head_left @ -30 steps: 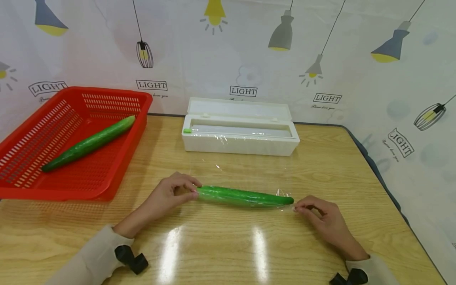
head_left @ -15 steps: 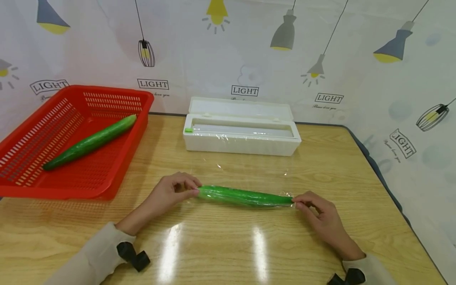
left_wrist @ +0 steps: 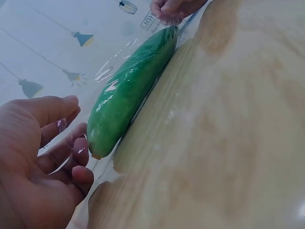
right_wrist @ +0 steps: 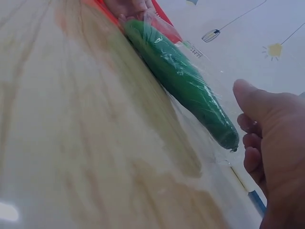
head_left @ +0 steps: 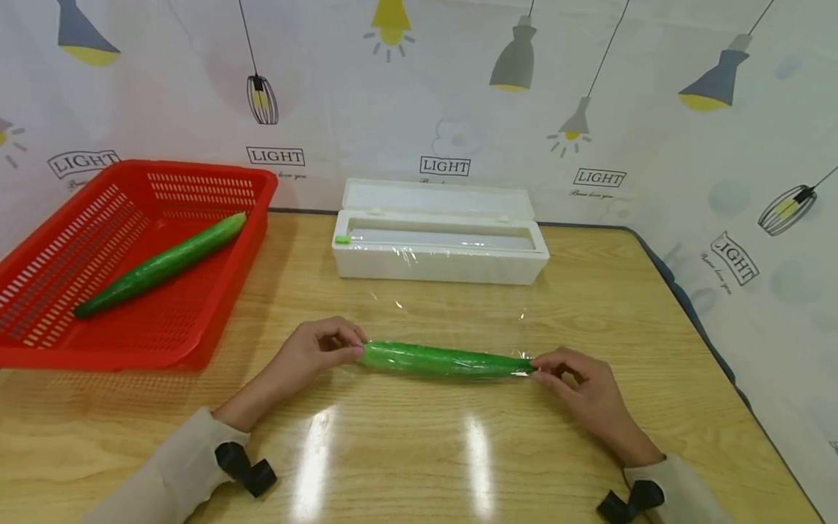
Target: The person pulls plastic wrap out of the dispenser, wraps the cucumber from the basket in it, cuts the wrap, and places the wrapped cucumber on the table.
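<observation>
A green cucumber (head_left: 445, 360) lies crosswise on the table with clear plastic wrap (left_wrist: 108, 86) around it. The wrap runs back as a thin sheet to a white dispenser box (head_left: 439, 266). At the cucumber's left end my left hand (head_left: 327, 346) has its fingertips in the wrap, and glints of film show between them in the left wrist view. My right hand (head_left: 583, 382) is at the narrower right end, thumb and fingers bent on the film close to the tip. In the right wrist view the right fingers (right_wrist: 252, 143) sit just off the cucumber's end.
A red plastic basket (head_left: 196, 342) stands at the left with another cucumber (head_left: 164, 263) in it. The dispenser's lid (head_left: 439, 198) is raised, with a small green slider (head_left: 342, 239) at its left. A printed backdrop (head_left: 393, 109) rises behind the wooden table (head_left: 393, 451).
My right hand has come slightly left, from just beyond the cucumber's tip onto its end, bringing the film in against it. The left hand stays at the other end.
</observation>
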### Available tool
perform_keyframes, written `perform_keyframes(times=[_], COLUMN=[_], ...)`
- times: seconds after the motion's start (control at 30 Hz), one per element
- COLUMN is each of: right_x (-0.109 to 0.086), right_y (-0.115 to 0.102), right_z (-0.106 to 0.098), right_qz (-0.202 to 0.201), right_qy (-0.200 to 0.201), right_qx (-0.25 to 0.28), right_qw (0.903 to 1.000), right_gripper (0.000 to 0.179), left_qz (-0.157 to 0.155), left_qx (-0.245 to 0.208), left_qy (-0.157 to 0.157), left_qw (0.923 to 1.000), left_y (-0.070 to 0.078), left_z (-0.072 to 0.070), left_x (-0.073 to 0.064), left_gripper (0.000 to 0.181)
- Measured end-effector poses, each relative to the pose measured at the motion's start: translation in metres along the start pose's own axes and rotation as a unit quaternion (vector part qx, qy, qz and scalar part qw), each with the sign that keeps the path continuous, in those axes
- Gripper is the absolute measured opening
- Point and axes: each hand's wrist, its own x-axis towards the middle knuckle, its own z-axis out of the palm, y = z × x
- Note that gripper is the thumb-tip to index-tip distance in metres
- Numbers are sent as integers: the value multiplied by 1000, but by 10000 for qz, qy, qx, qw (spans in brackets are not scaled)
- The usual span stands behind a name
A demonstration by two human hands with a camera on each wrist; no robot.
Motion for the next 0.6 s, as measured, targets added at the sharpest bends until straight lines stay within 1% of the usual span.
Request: perform_keyframes(times=[0.13, 0.3, 0.5, 0.6], right_x=[1, 3, 4, 4], right_y=[1, 2, 4, 10], right_z=[0, 0, -1, 0], right_qz=[89, 200, 267, 321], right_qy=[-4, -79, -137, -145], right_qx=[-173, -497, -233, -32], right_qw=[9998, 9985, 9993, 9994], right_gripper=[25, 23, 23, 23], left_qz=[-30, 30, 9, -9], left_qx=[-114, -139, 10, 44], left_qy=[-68, -43, 90, 181], left_qw=[9999, 9999, 10000, 9998], left_y=[-1, 0, -1, 0], left_z=[0, 2, 4, 5], left_x=[1, 1, 2, 2], left_gripper=[9, 8, 9, 11])
